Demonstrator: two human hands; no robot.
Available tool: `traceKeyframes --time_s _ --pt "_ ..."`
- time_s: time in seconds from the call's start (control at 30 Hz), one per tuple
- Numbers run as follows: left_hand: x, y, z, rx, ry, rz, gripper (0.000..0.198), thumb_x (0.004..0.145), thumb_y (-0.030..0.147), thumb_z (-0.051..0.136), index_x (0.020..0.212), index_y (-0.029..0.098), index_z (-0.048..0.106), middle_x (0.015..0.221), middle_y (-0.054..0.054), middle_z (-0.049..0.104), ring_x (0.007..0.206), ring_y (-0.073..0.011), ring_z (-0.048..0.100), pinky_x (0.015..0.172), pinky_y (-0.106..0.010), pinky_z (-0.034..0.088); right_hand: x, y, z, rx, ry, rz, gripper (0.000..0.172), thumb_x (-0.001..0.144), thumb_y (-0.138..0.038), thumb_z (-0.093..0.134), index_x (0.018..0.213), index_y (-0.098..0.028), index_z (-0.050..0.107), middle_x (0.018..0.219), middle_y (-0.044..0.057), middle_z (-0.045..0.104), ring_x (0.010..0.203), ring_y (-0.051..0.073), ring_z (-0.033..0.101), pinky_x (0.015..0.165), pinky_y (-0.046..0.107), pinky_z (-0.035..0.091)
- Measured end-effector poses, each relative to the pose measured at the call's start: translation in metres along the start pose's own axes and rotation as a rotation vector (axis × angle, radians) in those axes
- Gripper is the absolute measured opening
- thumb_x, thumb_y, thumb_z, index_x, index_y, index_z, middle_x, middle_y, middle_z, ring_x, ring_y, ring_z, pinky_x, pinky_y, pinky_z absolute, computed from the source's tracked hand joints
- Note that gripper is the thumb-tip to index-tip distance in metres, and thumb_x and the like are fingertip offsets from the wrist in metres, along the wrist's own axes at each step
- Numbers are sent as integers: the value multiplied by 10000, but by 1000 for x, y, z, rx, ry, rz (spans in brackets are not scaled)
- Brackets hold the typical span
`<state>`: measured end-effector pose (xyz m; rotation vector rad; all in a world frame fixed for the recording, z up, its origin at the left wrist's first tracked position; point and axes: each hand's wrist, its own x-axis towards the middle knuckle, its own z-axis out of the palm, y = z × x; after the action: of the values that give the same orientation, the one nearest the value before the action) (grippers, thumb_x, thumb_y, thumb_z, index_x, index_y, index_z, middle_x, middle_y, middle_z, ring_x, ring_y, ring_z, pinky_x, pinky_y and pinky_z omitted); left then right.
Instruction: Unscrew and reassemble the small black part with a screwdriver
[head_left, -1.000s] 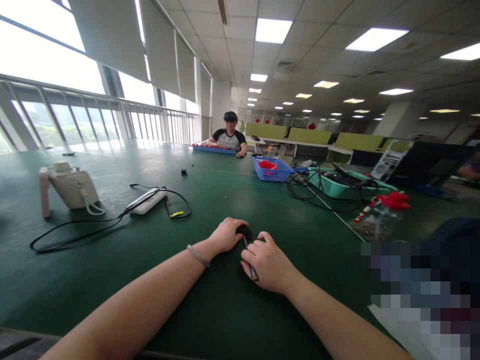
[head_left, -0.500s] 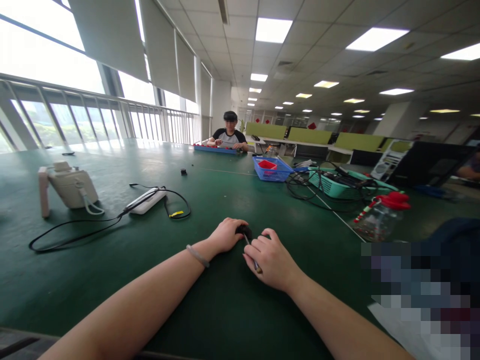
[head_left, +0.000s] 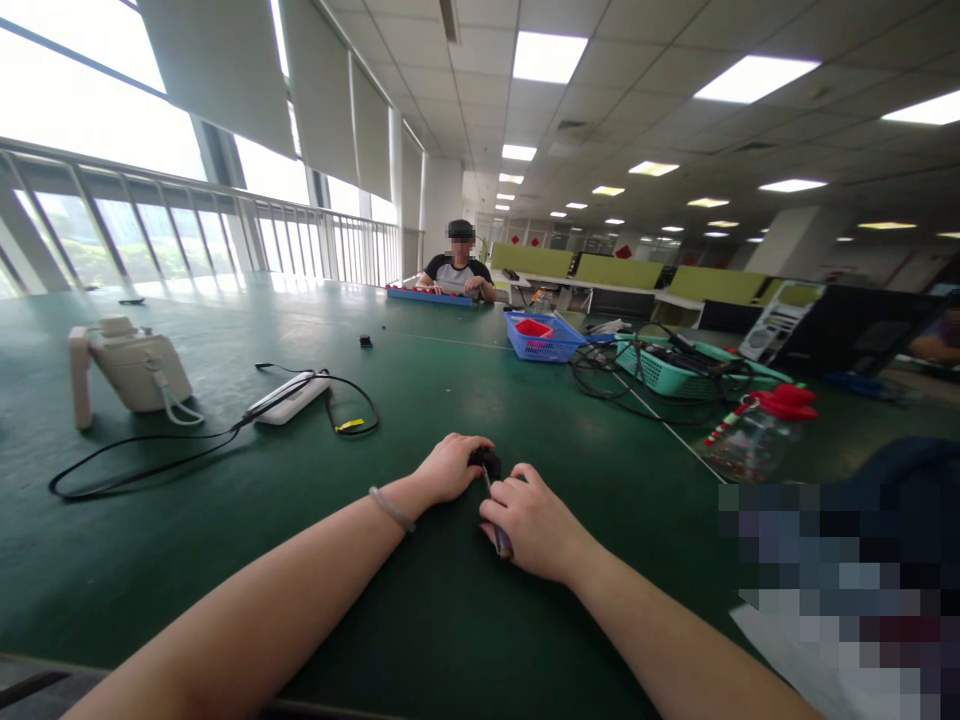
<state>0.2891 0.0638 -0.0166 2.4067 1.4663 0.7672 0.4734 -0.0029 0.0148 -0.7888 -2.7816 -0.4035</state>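
Observation:
My left hand (head_left: pixel 455 466) is closed around a small black part (head_left: pixel 487 459) on the green table (head_left: pixel 442 620), fingers covering much of it. In my right hand (head_left: pixel 534 522) is a screwdriver (head_left: pixel 502 543). Its thin metal shaft points away from me and meets the black part; I cannot make out the exact spot where the tip touches. The dark handle sticks out below my fingers toward me. A grey bangle (head_left: pixel 391 509) circles my left wrist.
Left lie a white power bank (head_left: pixel 294 400) with a black cable and a beige bag-like case (head_left: pixel 142 372). Ahead are a small black block (head_left: pixel 365 341), a blue basket (head_left: pixel 541 340) and a green basket (head_left: pixel 652 370). A red-lidded jar (head_left: pixel 761 435) stands right. A person (head_left: pixel 457 270) sits opposite.
The screwdriver's handle has swung a little to the left and now stands steeper, my right hand shifting with it. My left hand stays on the black part.

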Motion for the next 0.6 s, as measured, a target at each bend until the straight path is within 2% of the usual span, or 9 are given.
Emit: traceKeyframes --time_s 0.17,0.3,0.47,0.6 --pt "-1 2 -2 -10 -8 16 434 766 236 646 1198 244 606 1153 -35 671 1110 -240 560 1000 -365 437 -2 7 -5 35 139 60 204 912 -235 470 805 -201 640 783 32 624 738 160 519 871 370 316" --pt "-1 3 -3 -6 -23 17 420 769 261 648 1187 245 611 1130 -42 677 1108 -233 566 995 -352 441 -5 13 -4 148 250 108 202 915 -247 481 823 -199 654 761 24 635 720 151 514 864 356 325" --pt "-1 3 -3 -19 -21 5 458 755 273 659 1209 250 600 1126 -45 677 1102 -230 573 1003 -355 439 -7 16 -4 268 324 182 203 916 -240 481 817 -191 651 748 16 643 706 145 521 841 341 348" --pt "0 3 -3 -29 -28 5 494 749 270 663 1236 249 584 1149 -48 669 1119 -230 569 1021 -360 426 -7 15 -9 276 332 222 206 917 -243 484 819 -193 659 759 20 661 708 147 540 840 344 354"
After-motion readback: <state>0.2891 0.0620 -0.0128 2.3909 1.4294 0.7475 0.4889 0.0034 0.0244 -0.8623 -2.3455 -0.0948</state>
